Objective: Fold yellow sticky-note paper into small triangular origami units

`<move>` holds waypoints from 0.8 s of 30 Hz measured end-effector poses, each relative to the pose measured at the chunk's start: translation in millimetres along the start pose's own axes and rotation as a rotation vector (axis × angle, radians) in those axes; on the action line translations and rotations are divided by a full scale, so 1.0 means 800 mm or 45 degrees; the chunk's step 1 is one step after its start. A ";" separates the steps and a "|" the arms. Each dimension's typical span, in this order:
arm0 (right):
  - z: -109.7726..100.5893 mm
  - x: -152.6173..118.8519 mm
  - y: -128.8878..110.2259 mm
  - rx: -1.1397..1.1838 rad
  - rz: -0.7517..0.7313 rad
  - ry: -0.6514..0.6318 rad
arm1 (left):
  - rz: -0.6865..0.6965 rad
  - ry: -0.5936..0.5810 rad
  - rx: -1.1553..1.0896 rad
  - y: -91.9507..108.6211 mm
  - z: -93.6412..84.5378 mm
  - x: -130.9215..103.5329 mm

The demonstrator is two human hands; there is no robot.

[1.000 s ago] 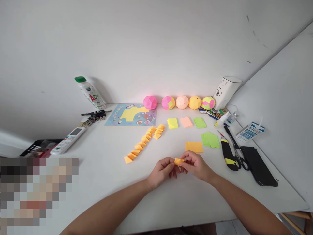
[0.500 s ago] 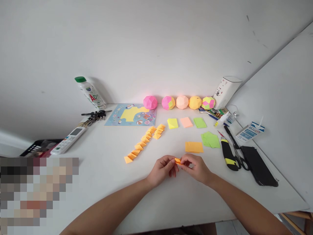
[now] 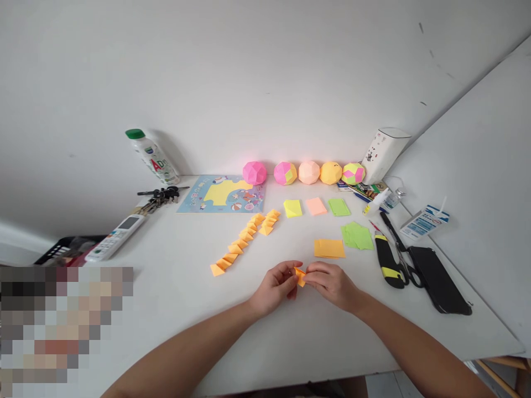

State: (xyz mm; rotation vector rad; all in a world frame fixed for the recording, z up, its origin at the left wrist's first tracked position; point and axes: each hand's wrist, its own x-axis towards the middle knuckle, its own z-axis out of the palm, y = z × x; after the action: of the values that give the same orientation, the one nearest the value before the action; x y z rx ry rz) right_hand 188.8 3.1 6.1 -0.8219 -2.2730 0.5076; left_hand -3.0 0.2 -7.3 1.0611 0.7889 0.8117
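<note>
Between my hands, just above the front of the white table, is a small folded orange paper [image 3: 300,277]. My left hand [image 3: 277,286] pinches its left side, and my right hand [image 3: 332,283] grips the right side with thumb and fingers. Fingertips cover part of the folds. Beyond my left hand runs a slanting row of folded orange paper pieces [image 3: 239,245]. Flat orange paper sheets [image 3: 329,249] lie just past my right hand, with loose green sheets [image 3: 357,236] to their right.
Yellow [image 3: 292,208], peach [image 3: 316,206] and green note stacks [image 3: 339,207] lie mid-table. Faceted paper balls [image 3: 309,172] line the wall. At right are a utility knife [image 3: 389,262], scissors [image 3: 401,254] and a black pouch [image 3: 440,281]; at left, a remote [image 3: 116,237] and a bottle [image 3: 154,159].
The orange paper has turned in my fingers and now shows a wider, more upright face. My right fingers have closed up along its right side. Everything on the table stays put.
</note>
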 end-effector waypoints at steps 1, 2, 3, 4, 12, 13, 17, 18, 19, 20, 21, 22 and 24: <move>0.000 0.000 0.001 0.008 -0.003 0.002 | -0.006 0.001 0.013 0.000 0.000 0.000; 0.000 0.000 0.001 0.020 0.001 0.002 | -0.010 0.002 0.026 0.000 0.001 0.000; 0.000 0.000 0.001 0.035 0.009 0.003 | -0.011 0.004 0.040 0.000 0.001 0.000; 0.000 0.000 0.001 0.054 0.023 0.007 | -0.009 0.004 0.056 0.001 0.001 0.000; 0.002 0.007 -0.007 0.435 0.367 0.019 | 0.021 -0.054 0.132 0.003 0.001 -0.001; 0.002 0.007 -0.008 0.505 0.448 0.014 | 0.025 -0.067 0.133 0.004 0.001 -0.002; 0.004 0.007 -0.012 0.726 0.702 0.027 | 0.041 -0.113 0.122 0.006 0.002 -0.003; 0.004 0.007 -0.012 0.767 0.740 0.033 | 0.048 -0.127 0.109 0.007 0.002 -0.003; 0.004 0.007 -0.013 0.803 0.770 0.039 | 0.055 -0.143 0.093 0.008 0.002 -0.004; 0.004 0.007 -0.013 0.837 0.795 0.040 | 0.063 -0.160 0.079 0.009 0.003 -0.004; 0.004 0.007 -0.014 0.866 0.818 0.036 | 0.073 -0.177 0.070 0.009 0.003 -0.004; 0.004 0.007 -0.014 0.890 0.839 0.029 | 0.083 -0.192 0.068 0.010 0.004 -0.004; 0.005 0.006 -0.015 0.923 0.880 0.019 | 0.099 -0.207 0.079 0.010 0.005 -0.004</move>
State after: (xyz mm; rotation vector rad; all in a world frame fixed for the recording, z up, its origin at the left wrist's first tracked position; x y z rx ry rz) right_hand 178.3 -2.5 12.1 -1.1720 -1.5314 1.5067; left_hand -2.6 -2.4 2.3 1.2030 0.6419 0.7597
